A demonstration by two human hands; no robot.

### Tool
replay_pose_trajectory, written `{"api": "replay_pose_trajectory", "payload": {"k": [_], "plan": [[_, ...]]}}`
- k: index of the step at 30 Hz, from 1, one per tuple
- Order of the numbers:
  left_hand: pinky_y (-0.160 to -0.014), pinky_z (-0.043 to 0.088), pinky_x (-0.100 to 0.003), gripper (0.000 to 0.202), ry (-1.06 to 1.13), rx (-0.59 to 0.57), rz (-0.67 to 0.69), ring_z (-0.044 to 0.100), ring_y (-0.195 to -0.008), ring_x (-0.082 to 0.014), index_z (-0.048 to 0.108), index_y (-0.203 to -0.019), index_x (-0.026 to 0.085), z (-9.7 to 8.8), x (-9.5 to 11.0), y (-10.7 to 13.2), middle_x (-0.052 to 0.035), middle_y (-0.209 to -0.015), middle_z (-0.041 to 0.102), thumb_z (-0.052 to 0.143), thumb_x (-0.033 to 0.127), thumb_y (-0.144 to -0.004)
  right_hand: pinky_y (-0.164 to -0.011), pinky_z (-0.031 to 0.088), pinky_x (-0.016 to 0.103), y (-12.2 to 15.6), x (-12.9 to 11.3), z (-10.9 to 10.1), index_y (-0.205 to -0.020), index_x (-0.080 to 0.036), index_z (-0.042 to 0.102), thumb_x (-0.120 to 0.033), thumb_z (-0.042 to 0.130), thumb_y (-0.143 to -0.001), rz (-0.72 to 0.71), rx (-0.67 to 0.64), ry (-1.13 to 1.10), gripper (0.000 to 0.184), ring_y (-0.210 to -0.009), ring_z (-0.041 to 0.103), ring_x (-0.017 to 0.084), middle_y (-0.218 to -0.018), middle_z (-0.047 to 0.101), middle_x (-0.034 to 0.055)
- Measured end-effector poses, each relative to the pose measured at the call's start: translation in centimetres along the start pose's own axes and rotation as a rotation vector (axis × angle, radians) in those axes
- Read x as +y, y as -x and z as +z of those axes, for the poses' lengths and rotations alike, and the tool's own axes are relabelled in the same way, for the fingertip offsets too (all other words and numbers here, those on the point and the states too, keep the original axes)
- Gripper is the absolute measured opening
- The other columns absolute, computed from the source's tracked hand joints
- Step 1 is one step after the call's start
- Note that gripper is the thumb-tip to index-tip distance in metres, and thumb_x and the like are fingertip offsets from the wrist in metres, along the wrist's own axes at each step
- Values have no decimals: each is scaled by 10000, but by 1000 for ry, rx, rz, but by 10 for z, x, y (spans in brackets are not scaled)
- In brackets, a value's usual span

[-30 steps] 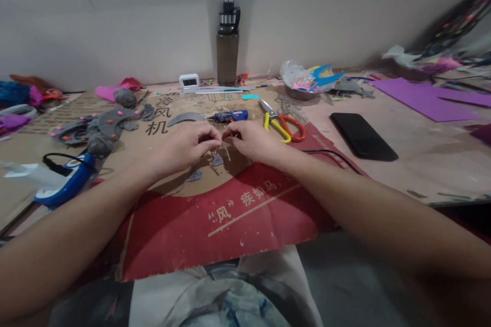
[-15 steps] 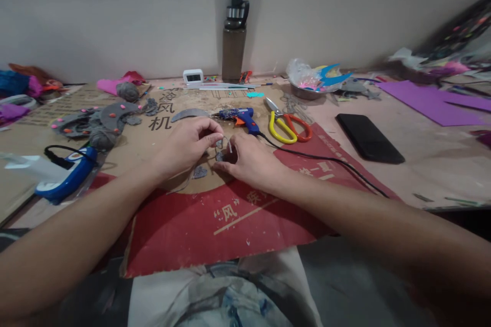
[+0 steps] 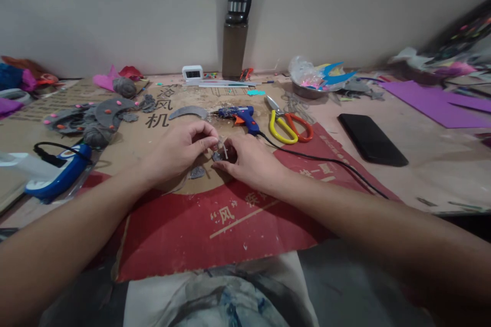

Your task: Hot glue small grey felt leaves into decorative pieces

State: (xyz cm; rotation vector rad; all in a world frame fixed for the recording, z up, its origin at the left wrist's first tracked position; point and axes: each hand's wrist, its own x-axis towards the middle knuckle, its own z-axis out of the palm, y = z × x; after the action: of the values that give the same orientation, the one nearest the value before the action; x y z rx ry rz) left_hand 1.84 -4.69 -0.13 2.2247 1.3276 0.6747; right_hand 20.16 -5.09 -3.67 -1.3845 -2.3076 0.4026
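My left hand (image 3: pixel 180 149) is closed in a pinch, thumb against forefinger, on the end of a thin grey strand of yarn (image 3: pixel 224 149). Facing it, my right hand (image 3: pixel 251 161) curls with thumb and fingers around a small grey yarn piece (image 3: pixel 217 156). The strand loops between the two hands; its far end is partly hidden by fingers. Below them, a flat grey knitted-looking scrap (image 3: pixel 197 172) lies on the cardboard (image 3: pixel 164 225). A blue glue gun (image 3: pixel 242 114) rests just beyond my hands, beside a grey crescent (image 3: pixel 188 112).
Scissors (image 3: pixel 284 125) with yellow and red handles lie right of the glue gun, whose black cord (image 3: pixel 322 156) runs rightward. A phone (image 3: pixel 371 140) is farther right. Grey yarn (image 3: pixel 97 135), pink-dotted crescents (image 3: pixel 111 112) and a blue power strip (image 3: pixel 61 176) sit left. A bottle (image 3: pixel 235 46) stands behind.
My left hand has shifted slightly left and down, and the strand's loop between my hands has changed shape. My right hand stays nearly in place. The camera view has tilted slightly.
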Motion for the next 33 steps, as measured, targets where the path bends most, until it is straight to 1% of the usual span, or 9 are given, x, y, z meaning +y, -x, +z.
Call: {"api": "replay_pose_trajectory", "payload": {"k": [4, 10, 13, 20, 24, 28, 33], "plan": [[-697, 443, -269, 221, -87, -9, 19, 582, -740, -144, 633, -851, 179, -1, 3, 9, -17, -801, 662, 496, 350, -875, -660, 356, 319, -1, 1, 0, -820, -202, 616, -454, 673, -778, -12, -14, -12, 262, -801, 559, 193, -869, 649, 58], [-743, 449, -285, 219, -152, -78, 27, 603, -798, -162, 642, -851, 192, 2, -1, 20, -26, -862, 682, 483, 339, -884, -683, 361, 318, -1, 4, 1, -840, -213, 629, -444, 676, -778, -7, -15, -22, 243, -820, 561, 191, -902, 659, 53], [-774, 454, -293, 221, -173, -90, 41, 610, -839, -169, 642, -856, 198, 3, -1, 22, -31, -912, 688, 470, 332, -894, -690, 360, 325, -1, 4, 2, -843, -214, 624, -458, 669, -780, -18, -15, -23, 256, -820, 561, 195, -897, 657, 51], [-795, 460, -314, 235, -288, -125, 56, 609, -847, -186, 633, -866, 199, 4, 1, 23, -44, -918, 685, 434, 315, -911, -748, 379, 350, -2, 7, 3, -890, -213, 619, -480, 648, -791, -37, -5, -9, 286, -875, 567, 217, -928, 652, 65], [-775, 460, -307, 232, -340, -104, 42, 608, -850, -190, 621, -866, 207, 5, 2, 26, -43, -915, 677, 426, 320, -923, -758, 393, 361, -1, 6, 3, -887, -213, 617, -505, 626, -801, -45, -1, 6, 305, -888, 568, 231, -930, 651, 78], [-706, 456, -295, 234, -384, -74, -8, 609, -783, -190, 626, -875, 211, 6, 3, 30, -37, -859, 677, 437, 340, -925, -778, 398, 379, -1, 7, 4, -904, -205, 610, -491, 618, -808, -60, 4, 27, 302, -904, 565, 243, -953, 648, 90], [-680, 455, -283, 221, -361, -80, -28, 622, -762, -184, 622, -886, 213, 7, 5, 31, -28, -859, 692, 447, 342, -925, -792, 390, 394, 0, 7, 3, -915, -207, 603, -471, 620, -805, -62, -11, 16, 286, -931, 556, 255, -966, 646, 90]]}}
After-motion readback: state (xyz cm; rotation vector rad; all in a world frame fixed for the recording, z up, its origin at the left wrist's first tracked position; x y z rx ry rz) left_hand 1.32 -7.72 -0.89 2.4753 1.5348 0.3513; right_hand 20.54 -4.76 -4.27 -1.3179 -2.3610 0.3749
